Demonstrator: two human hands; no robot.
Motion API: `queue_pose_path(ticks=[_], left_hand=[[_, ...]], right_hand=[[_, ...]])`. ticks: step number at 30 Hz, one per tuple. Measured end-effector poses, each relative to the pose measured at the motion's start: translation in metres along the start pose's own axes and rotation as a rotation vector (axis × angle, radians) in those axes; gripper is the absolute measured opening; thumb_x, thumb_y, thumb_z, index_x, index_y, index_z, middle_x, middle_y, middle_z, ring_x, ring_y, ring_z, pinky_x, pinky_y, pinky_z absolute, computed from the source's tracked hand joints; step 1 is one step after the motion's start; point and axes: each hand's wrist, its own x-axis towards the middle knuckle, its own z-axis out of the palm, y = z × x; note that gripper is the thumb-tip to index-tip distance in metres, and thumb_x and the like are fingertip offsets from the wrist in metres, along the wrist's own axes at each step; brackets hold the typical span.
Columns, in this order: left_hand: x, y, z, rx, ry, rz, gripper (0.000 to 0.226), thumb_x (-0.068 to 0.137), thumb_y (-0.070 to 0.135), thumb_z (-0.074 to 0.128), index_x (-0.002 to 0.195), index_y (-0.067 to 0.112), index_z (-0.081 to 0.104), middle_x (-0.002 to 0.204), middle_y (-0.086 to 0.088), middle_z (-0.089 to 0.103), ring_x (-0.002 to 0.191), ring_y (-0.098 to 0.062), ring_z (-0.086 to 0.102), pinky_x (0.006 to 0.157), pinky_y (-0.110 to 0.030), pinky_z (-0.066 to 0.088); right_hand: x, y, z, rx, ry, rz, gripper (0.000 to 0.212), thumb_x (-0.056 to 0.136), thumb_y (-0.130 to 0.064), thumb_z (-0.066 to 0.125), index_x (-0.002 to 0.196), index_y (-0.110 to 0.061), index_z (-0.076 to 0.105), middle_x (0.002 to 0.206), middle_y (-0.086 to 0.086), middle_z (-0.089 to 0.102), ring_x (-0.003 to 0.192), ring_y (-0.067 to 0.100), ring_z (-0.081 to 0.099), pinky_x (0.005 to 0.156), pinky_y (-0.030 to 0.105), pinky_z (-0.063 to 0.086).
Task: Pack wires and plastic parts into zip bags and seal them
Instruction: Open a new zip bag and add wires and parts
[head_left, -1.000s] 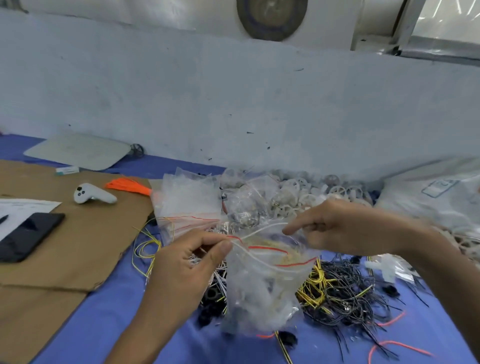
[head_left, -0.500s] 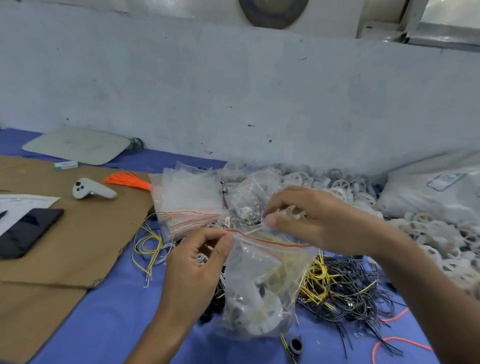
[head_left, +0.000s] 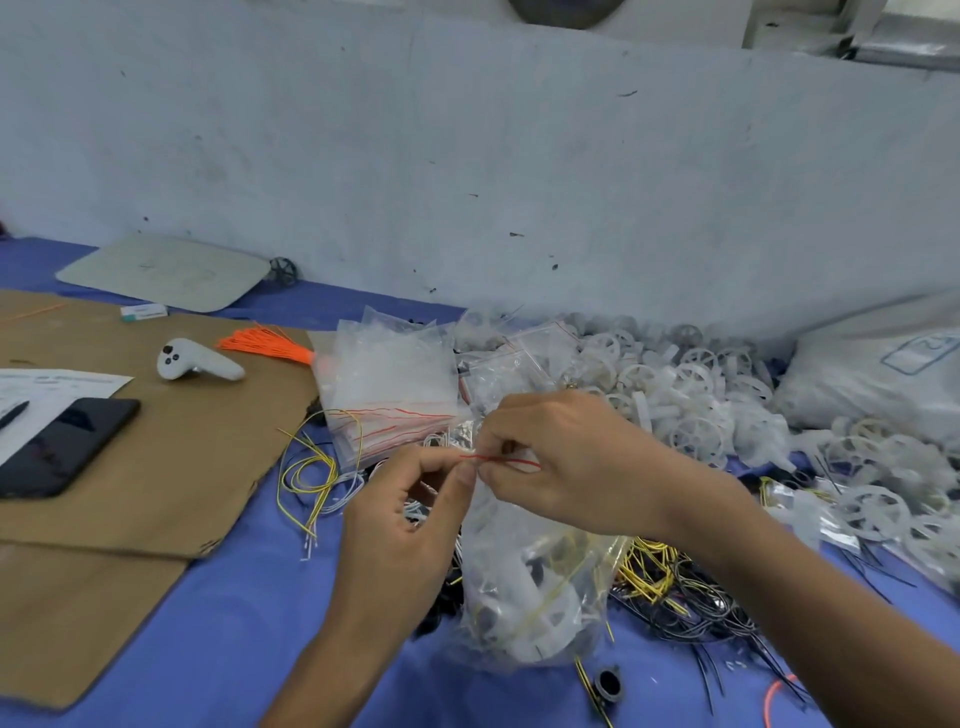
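The filled zip bag (head_left: 535, 597), over the near middle of the desk (head_left: 234, 623), is pinched at its red seal (head_left: 498, 459) in the grips of the left hand (head_left: 410, 525) and right hand (head_left: 576, 467). Its mouth, gaping a second ago, is pressed shut, so sealing is judged nearly done.

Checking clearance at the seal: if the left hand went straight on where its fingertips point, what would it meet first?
Probably the right hand: the left hand pinches the zip bag's red seal strip, fingertips aimed up-right, and the right hand pinches that strip beyond. Whether they touch is unclear.
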Motion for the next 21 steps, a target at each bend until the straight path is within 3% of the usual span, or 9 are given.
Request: queue_pose_path(ticks=[3, 7, 12, 21], left_hand=[[0.001, -0.001, -0.001, 0.02, -0.021, 0.001, 0.014, 0.085, 0.046, 0.06, 0.092, 0.037, 0.068, 0.086, 0.008, 0.07, 0.079, -0.013, 0.065, 0.07, -0.023, 0.051], [0.003, -0.003, -0.003, 0.022, -0.044, 0.003, 0.017, 0.086, 0.045, 0.06, 0.092, 0.031, 0.067, 0.086, 0.005, 0.069, 0.08, -0.017, 0.064, 0.071, -0.029, 0.05], [0.007, 0.001, 0.0, 0.103, -0.107, 0.044, 0.015, 0.086, 0.046, 0.061, 0.095, 0.034, 0.066, 0.089, 0.013, 0.068, 0.081, -0.011, 0.061, 0.069, -0.02, 0.046], [0.009, -0.002, -0.004, 0.083, -0.11, 0.01, 0.008, 0.085, 0.041, 0.064, 0.092, 0.038, 0.065, 0.086, 0.013, 0.068, 0.076, -0.011, 0.061, 0.065, -0.017, 0.047]], right_hand=[[-0.003, 0.003, 0.0, 0.01, -0.018, 0.021, 0.015, 0.093, -0.038, 0.056, 0.093, -0.026, 0.064, 0.092, -0.011, 0.061, 0.084, 0.009, 0.056, 0.079, 0.036, 0.046], [-0.01, 0.01, -0.002, 0.008, -0.017, 0.047, 0.011, 0.093, -0.037, 0.056, 0.094, -0.028, 0.062, 0.092, -0.013, 0.059, 0.087, 0.009, 0.057, 0.081, 0.036, 0.047], [-0.016, 0.011, 0.004, -0.02, -0.009, 0.032, 0.015, 0.097, -0.042, 0.048, 0.099, -0.031, 0.057, 0.096, -0.014, 0.056, 0.088, 0.01, 0.056, 0.079, 0.038, 0.048], [-0.029, 0.03, 0.002, 0.004, 0.037, 0.062, 0.014, 0.094, -0.044, 0.054, 0.094, -0.031, 0.057, 0.09, -0.016, 0.057, 0.084, 0.004, 0.055, 0.076, 0.036, 0.049]])
